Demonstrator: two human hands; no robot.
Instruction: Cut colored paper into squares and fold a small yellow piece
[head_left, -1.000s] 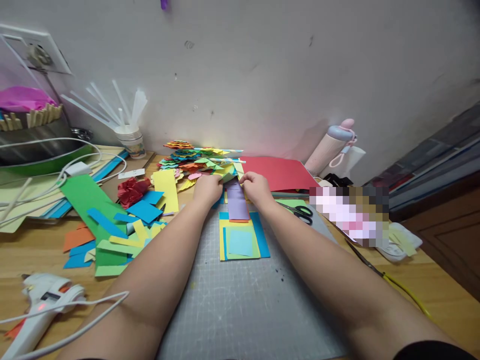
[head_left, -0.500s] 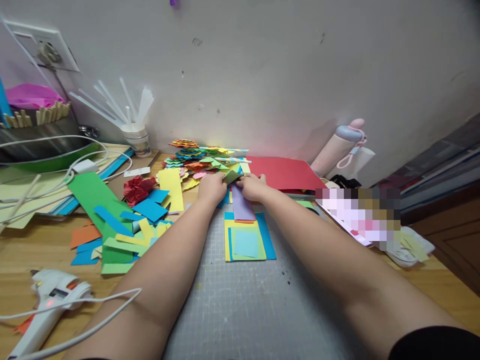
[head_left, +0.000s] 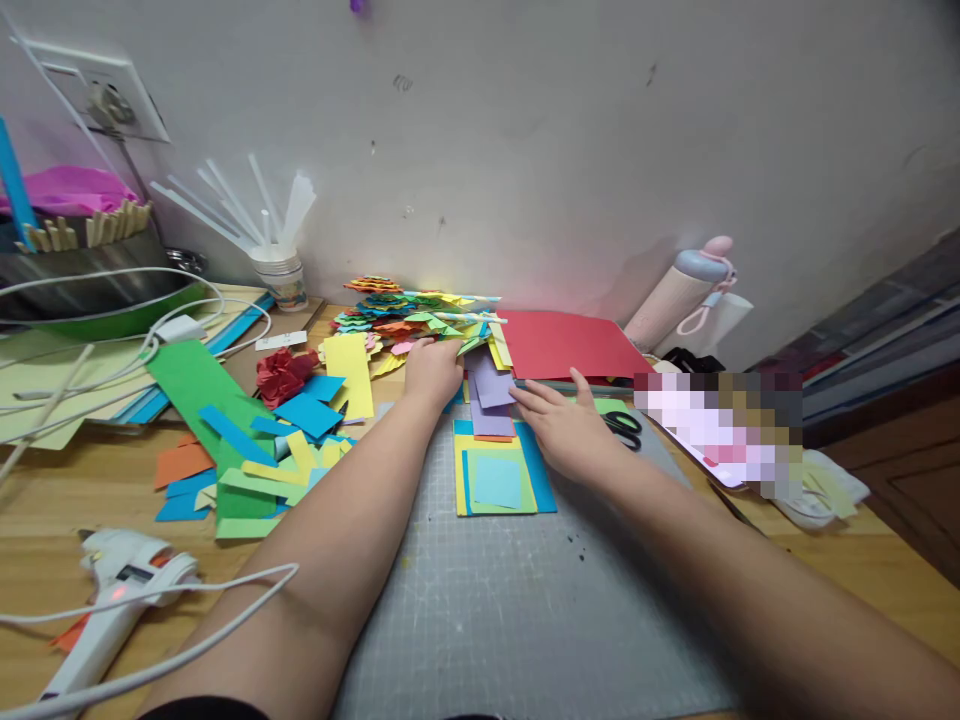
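Purple paper [head_left: 495,383] near cutting mat [head_left: 480,610]'s far edge; right hand [head_left: 566,425] spread alongside, likely steadying it; left hand [head_left: 433,375] curled, can't tell if pinching.

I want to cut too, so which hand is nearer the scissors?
Right: the right hand is just left of the scissors; the left hand is farther left, across the purple paper.

A wooden table [head_left: 82,490] carries a gray gridded mat [head_left: 480,620] and glue gun [head_left: 124,556]

muted indoor light, wide-angle stretch at the edges (pixelated patch [head_left: 720,430] at right)
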